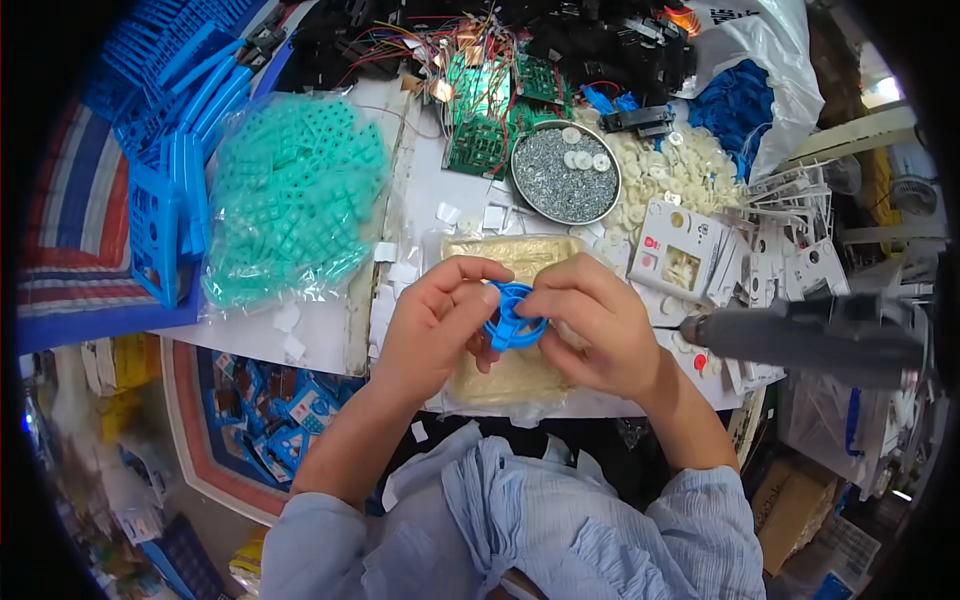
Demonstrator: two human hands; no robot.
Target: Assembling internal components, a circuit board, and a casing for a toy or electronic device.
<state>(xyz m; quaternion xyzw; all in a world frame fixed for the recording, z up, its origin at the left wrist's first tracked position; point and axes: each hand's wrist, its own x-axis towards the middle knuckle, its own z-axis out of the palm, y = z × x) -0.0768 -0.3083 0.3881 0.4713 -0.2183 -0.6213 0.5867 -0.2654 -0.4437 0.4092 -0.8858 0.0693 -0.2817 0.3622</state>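
Left hand [435,318] and right hand [590,325] both pinch a blue plastic ring part [513,318] over a beige pad [515,300]. Grey power screwdriver [800,335] lies just right. Behind: round screw tin [566,172], white buttons [670,170], circuit boards [490,110], bag of teal parts [295,195]. White cluttered bench [320,330].

Head camera, looking down from above

One fisheye view faced steeply down, close over the worktable [330,335]; forearms entered from the near edge, and straight edges bent toward the rim.
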